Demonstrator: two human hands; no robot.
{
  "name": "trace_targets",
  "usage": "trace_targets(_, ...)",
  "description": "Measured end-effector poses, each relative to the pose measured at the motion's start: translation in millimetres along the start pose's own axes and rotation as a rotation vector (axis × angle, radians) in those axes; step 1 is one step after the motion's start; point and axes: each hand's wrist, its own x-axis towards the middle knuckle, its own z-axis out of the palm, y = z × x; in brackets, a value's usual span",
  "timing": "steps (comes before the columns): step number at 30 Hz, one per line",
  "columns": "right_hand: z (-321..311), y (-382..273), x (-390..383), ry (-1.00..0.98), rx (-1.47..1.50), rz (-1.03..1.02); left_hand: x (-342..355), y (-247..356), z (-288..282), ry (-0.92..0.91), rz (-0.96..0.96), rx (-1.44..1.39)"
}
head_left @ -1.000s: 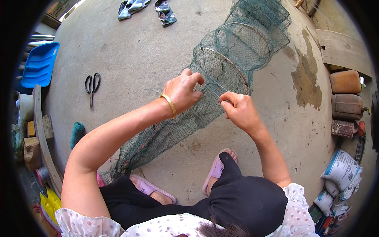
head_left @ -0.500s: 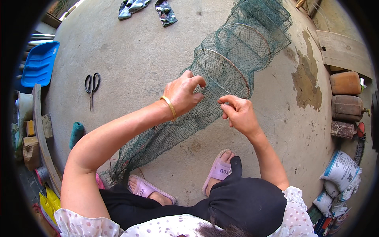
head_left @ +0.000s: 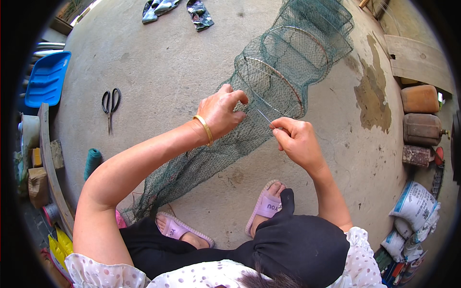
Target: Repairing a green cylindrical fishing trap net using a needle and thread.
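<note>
A long green mesh net point(head_left: 201, 163) with metal rings point(head_left: 293, 91) lies diagonally across the concrete floor beneath my hands. My left hand point(head_left: 221, 111) has its fingers curled at the net just left of the nearer ring, apparently pinching the mesh. My right hand point(head_left: 295, 141) pinches a thin metal needle point(head_left: 264, 115), which points up-left toward my left hand. A fine thread seems to trail over the floor to the right. Black scissors point(head_left: 110, 108) and a teal twine spool point(head_left: 92, 162) lie on the floor to my left.
Camouflage cloth point(head_left: 199, 14) lies at the top. A blue plastic tray point(head_left: 47, 79), long board point(head_left: 48, 163) and assorted items line the left. Jerry cans point(head_left: 418, 128), sacks point(head_left: 410, 206) and a wooden board point(head_left: 418, 62) line the right. My slippered feet point(head_left: 266, 206) are below the net.
My right hand has shifted slightly down and right; the needle, hard to see half a second ago, shows clearly between its fingers again. My left hand stays nearly still.
</note>
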Motion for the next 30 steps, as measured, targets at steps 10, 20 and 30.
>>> trace_targets(10, 4.2, 9.6, 18.0, -0.037, -0.097, -0.112, 2.0, -3.5, 3.7, -0.002, -0.004, -0.004)
trace_targets(20, 10.6, -0.1, 14.3, -0.040, 0.082, 0.057, 1.8, -8.9, 0.6, -0.008, -0.026, -0.022)
trace_targets(30, 15.5, 0.9, 14.7, -0.001, 0.151, 0.081, 1.6, -4.1, 5.7, 0.008, 0.021, -0.068)
